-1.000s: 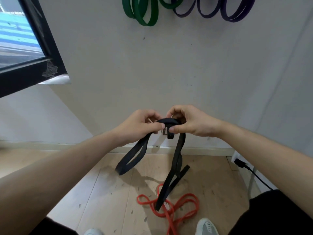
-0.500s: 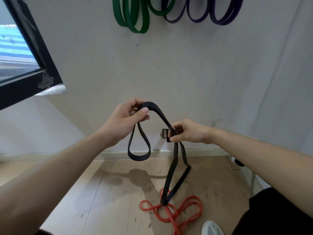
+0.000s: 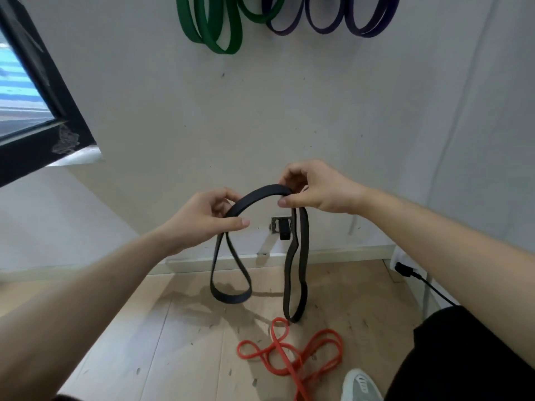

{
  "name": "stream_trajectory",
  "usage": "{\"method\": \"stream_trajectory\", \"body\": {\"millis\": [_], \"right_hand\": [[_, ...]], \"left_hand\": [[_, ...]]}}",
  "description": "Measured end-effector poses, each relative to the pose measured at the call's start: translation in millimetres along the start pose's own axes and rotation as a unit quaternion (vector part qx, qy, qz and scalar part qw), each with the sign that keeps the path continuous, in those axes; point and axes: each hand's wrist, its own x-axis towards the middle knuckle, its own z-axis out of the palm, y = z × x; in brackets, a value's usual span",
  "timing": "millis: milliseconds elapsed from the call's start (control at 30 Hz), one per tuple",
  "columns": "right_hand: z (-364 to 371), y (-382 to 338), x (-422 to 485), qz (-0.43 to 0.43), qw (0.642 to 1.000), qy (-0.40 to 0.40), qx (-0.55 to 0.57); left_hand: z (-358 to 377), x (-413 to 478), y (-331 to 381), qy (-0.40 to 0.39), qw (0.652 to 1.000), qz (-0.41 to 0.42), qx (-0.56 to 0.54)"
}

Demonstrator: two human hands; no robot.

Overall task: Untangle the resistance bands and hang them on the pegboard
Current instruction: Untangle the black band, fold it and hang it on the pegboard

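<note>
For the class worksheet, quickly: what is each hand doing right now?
Left hand: closed, pinching the black band.
Right hand: closed, pinching the same black band further along.

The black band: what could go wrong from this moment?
1. The black band hangs in two loops, one under the left hand, one under the right hand; a slipping grip may let them twist together.
2. The right loop ends near the tangled red band on the floor and could catch in it.
3. That red band lies beside the shoe; a step may snag it.
</note>
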Motion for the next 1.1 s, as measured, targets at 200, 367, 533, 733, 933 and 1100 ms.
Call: {"method": "stream_trajectory", "body": {"millis": [200, 367, 533, 733, 933, 1100], "right_hand": [[19.2, -5.6, -0.3, -0.032, 0.998, -0.033, -0.046], [31.2, 6.1, -2.1, 0.002, 0.999, -0.052, -0.018], [41.6, 21.7, -5.0, 0.046, 0.989, -0.136, -0.035], [35.4, 31.3, -3.5, 0.086, 0.99, -0.11, -0.017], [6.7, 13.3, -3.5, 0.068, 0.994, -0.015, 0.083], [4.0, -8.2, -2.4, -0.002, 0.996, 0.042, 0.084]], "left_hand": [[23.7, 4.6, 17.9, -0.005, 0.997, 0.059, 0.04], [26.2, 4.8, 17.1, 0.022, 0.994, 0.077, 0.074], [23.6, 3.5, 21.0, 0.063, 0.993, 0.095, 0.038], [4.1, 0.1, 24.2, 0.114, 0.985, 0.087, -0.096], [-16.5, -3.3, 9.3, 0.102, 0.992, 0.041, -0.056], [-7.9, -3.7, 2.4, 0.042, 0.999, 0.022, -0.007]]}}
